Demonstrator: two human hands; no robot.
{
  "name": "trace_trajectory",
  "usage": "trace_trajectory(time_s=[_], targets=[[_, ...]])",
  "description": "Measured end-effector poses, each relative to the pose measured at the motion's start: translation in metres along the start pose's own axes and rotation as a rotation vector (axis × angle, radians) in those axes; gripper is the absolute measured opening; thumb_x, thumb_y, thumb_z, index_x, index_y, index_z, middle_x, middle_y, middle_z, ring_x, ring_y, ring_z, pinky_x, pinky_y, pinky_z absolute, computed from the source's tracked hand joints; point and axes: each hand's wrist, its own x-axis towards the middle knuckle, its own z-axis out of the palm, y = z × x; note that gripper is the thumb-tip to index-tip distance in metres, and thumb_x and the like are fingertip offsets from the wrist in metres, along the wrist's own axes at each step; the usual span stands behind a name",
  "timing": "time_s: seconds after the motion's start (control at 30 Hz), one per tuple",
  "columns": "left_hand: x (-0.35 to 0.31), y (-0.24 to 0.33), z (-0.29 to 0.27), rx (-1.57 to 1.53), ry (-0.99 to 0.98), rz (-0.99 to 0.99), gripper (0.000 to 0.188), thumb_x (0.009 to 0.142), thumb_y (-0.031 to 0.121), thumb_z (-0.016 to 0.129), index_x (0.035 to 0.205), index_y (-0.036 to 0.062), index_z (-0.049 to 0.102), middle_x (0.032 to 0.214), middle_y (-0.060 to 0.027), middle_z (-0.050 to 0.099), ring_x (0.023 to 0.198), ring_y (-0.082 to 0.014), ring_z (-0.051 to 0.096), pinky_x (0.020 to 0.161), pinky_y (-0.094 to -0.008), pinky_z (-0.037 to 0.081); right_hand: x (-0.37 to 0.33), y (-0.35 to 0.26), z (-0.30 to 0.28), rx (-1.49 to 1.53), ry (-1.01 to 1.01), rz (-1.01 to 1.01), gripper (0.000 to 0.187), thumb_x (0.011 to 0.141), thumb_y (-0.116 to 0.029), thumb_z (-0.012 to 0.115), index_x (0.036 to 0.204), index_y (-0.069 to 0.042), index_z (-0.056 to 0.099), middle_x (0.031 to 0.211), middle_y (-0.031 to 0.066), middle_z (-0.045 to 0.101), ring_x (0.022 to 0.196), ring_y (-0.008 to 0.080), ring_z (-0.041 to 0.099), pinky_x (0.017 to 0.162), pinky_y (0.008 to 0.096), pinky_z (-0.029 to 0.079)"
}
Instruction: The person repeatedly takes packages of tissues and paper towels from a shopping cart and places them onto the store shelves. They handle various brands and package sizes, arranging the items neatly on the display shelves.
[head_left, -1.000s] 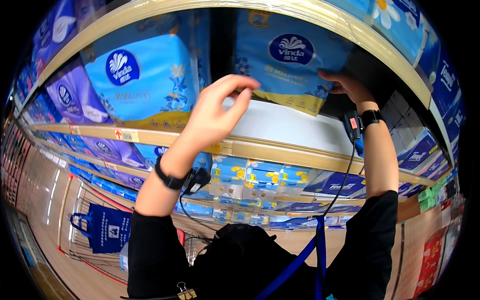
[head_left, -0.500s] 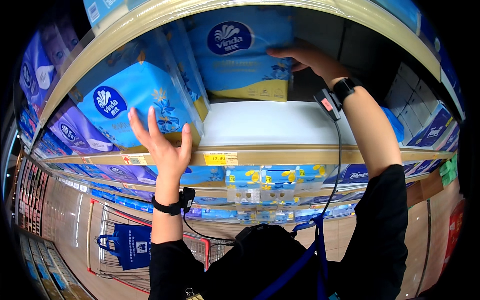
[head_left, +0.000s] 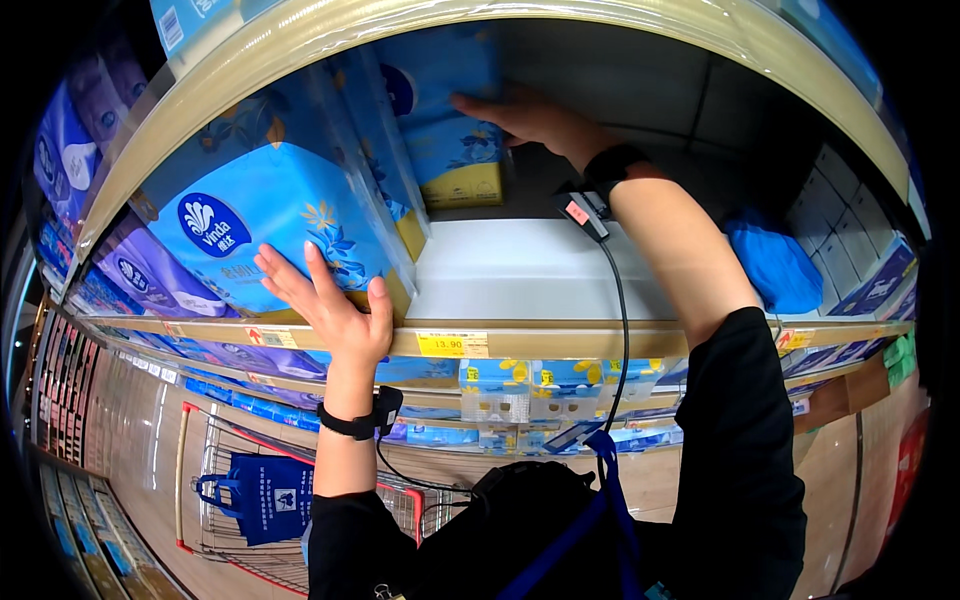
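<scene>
Fingers spread, the left hand [head_left: 335, 315] meets a boxy blue-and-gold plastic pack [head_left: 285, 195] at the flat white shelf's [head_left: 500, 270] front edge; the right hand [head_left: 535, 122], closure unclear, seemingly seats a matching rear pack [head_left: 450, 135], probably needing leftward pressure.

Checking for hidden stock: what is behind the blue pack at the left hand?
A strip of a second blue pack shows past its right edge, then a third pack by the right hand. The front pack covers anything directly behind it.

One head-worn fisheye looks down and ahead, facing the shelf [head_left: 520, 255] at close range.
</scene>
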Motion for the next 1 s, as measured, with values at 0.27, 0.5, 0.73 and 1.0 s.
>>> trace_trajectory(time_s=[0.27,0.5,0.73,1.0], targets=[[-0.003,-0.004,-0.001,0.022,-0.003,-0.005,0.077,0.099,0.043,0.053,0.159,0.0069,0.023,0.164,-0.0306,0.007,0.152,-0.048,0.006,0.117,-0.0642,0.003,0.044,-0.002,0.038,-0.26,-0.011,-0.009,0.101,0.087,-0.084,0.042,0.146,-0.002,0.047,0.139,0.0249,0.056,0.13,0.0381,0.054,0.107,0.0433,0.044],[-0.002,-0.004,0.003,0.01,-0.003,0.004,0.079,0.094,0.038,0.057,0.159,0.0079,0.023,0.162,-0.0346,0.007,0.151,-0.0524,0.005,0.115,-0.068,0.003,0.049,-0.007,0.078,0.11,0.097,-0.11,0.104,0.089,-0.086,0.021,0.152,-0.004,0.036,0.14,0.0263,0.054,0.127,0.038,0.056,0.097,0.0437,0.05],[-0.001,-0.002,0.002,0.021,0.005,0.009,0.075,0.099,0.041,0.052,0.159,0.0067,0.023,0.164,-0.0312,0.007,0.152,-0.0481,0.006,0.118,-0.063,0.004,0.046,-0.023,0.082,0.13,0.026,-0.037,0.099,0.09,-0.085,0.014,0.156,-0.013,0.029,0.14,0.0215,0.055,0.124,0.0333,0.058,0.077,0.0398,0.059],[-0.002,0.0,0.001,0.037,-0.003,0.004,0.075,0.098,0.04,0.053,0.159,0.0072,0.022,0.163,-0.0319,0.007,0.152,-0.0485,0.006,0.117,-0.0644,0.003,0.062,-0.014,0.081,0.14,0.116,-0.433,0.078,0.097,-0.06,0.053,0.153,-0.01,0.034,0.139,0.0191,0.057,0.127,0.0311,0.057,0.105,0.0422,0.046]])
